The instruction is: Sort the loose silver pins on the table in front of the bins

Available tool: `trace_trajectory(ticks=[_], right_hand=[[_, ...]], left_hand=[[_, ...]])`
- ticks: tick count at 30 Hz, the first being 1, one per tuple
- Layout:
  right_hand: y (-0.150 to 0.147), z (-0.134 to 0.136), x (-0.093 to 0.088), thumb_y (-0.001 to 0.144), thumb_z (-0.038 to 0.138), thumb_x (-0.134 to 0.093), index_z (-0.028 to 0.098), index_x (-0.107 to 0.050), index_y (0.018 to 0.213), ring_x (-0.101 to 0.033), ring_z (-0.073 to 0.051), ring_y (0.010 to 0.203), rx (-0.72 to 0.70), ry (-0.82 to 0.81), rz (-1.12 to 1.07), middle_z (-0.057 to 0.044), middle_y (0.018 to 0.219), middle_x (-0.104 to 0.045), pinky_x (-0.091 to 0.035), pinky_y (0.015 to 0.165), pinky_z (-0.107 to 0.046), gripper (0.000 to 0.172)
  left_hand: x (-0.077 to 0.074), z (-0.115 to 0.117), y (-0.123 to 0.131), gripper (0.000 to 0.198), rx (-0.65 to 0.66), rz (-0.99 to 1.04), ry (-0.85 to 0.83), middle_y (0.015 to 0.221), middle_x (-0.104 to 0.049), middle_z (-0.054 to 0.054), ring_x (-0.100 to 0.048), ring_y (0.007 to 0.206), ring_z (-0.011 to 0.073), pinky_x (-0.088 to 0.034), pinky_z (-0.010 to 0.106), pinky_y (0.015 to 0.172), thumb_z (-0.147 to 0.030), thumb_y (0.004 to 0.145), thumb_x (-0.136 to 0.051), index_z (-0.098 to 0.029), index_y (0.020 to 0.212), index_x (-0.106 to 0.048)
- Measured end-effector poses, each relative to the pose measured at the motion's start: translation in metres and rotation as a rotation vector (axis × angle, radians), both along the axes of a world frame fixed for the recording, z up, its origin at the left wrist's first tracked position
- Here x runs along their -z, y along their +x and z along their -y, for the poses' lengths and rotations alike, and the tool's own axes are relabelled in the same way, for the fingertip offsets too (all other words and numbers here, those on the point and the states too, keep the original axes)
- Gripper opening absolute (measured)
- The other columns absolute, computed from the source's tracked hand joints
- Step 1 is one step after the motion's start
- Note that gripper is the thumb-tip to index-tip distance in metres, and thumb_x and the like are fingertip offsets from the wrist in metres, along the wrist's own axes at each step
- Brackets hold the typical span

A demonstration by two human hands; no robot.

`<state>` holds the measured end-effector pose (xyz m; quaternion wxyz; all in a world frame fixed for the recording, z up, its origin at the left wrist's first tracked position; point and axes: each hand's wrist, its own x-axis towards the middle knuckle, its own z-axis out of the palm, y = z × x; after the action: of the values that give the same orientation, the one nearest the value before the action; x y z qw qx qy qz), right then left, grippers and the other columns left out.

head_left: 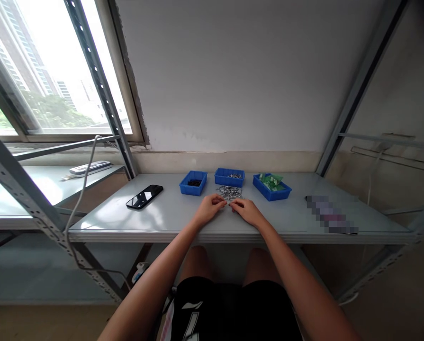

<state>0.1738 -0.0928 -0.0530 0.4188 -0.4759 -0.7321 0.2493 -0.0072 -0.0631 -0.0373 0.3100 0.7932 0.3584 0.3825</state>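
Screws (230,192), heaped on the bench (176,215) between front and back edges, long axes crossing every way. Toward the left edge, phone (145,197); next, left tub (193,190). Then left hand (210,208), forearm over the front edge, fingers curled inward, heap just beyond toward the back edge. Behind the heap, middle tub (229,180). Right hand (246,210) mirrored, neither clearly nearer. Each grip with fingertips gathered close; clamped on anything, cannot tell. Farther right, right tub (275,194).
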Motion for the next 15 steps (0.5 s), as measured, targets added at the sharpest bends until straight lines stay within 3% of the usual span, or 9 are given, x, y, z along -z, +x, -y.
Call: trace_trajectory(ticks=[8,15], right_hand=[[0.001,-0.0001,0.0012,0.084,0.045,-0.044,0.019,-0.06,0.077,-0.057,-0.016,0.064,0.045,-0.008,-0.036,-0.002,0.067,-0.062,-0.043,0.063,-0.028,0.031],[0.001,0.0011,0.0013,0.079,0.04,-0.052,0.019,-0.062,0.077,-0.058,-0.018,0.068,0.018,-0.017,-0.018,-0.002,0.07,-0.064,-0.043,0.065,-0.029,0.023]], left_hand=[[0.0016,0.0024,0.001,0.022,-0.05,-0.064,0.023,0.069,-0.066,0.003,-0.057,0.065,0.0176,-0.044,0.027,0.062,-0.035,0.074,-0.06,-0.015,0.077,-0.068],[0.0001,0.0025,0.0009,0.024,-0.08,-0.065,0.032,0.075,-0.068,0.005,-0.059,0.071,0.02,-0.044,0.029,0.067,-0.035,0.076,-0.059,-0.014,0.08,-0.069]])
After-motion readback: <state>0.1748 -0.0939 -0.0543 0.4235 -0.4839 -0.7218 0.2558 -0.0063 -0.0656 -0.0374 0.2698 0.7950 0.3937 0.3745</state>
